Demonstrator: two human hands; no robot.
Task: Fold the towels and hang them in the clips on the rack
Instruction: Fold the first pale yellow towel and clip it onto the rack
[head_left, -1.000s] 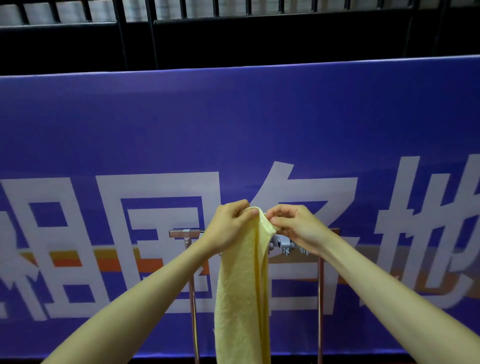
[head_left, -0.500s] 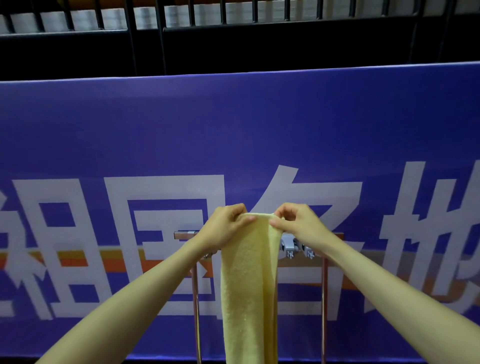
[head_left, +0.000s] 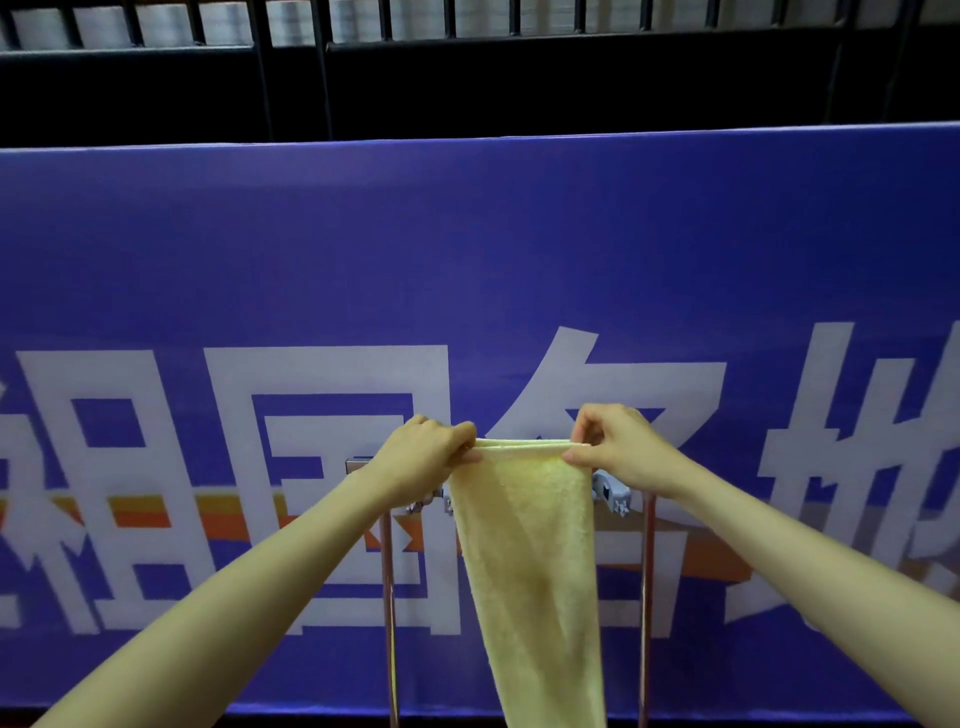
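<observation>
Both my forearms reach forward and converge. My left hand (head_left: 431, 457) pinches the towel's (head_left: 530, 561) top left corner, knuckles up; my right hand (head_left: 618, 452) pinches the opposite corner between thumb and curled fingers.

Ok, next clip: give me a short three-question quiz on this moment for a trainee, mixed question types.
1. True or false: the yellow towel is already fastened in the clips on the rack.
2. Which hands hold the towel's top edge? A) left hand only B) right hand only C) both
3. Fill in: behind the rack hangs a ____ banner with large white characters.

Key:
1. False; the top edge is held stretched between the hands just above the rack's bar, and the clip seen at the right holds nothing.
2. C; each hand pinches one top corner.
3. Blue.
</observation>
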